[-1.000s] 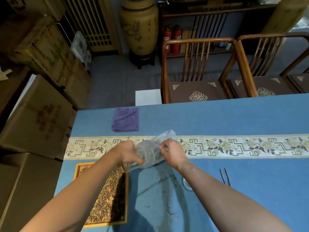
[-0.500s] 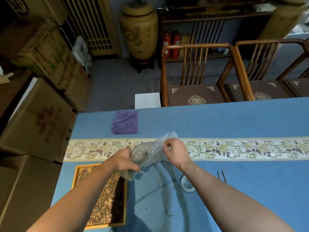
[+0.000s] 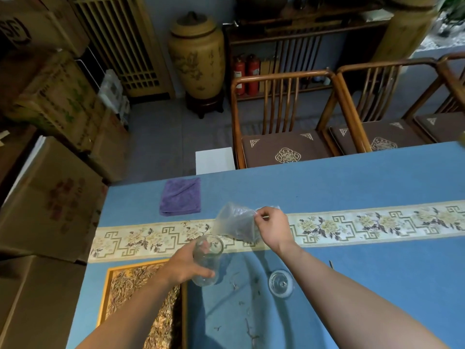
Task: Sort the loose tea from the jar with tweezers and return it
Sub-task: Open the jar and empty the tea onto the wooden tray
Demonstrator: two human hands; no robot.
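Glass jar point(image 3: 207, 260), smooth and breakable: your left hand point(image 3: 185, 267) wraps its body firmly; your right hand point(image 3: 270, 226) pinches the limp plastic bag point(image 3: 235, 221).

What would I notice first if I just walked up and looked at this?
Probably the two hands in the middle: the left hand grips a clear glass jar while the right hand pinches a crinkly plastic bag held up just above it. Next, the tray of loose tea at the near left of the blue table. A purple cloth lies farther back.
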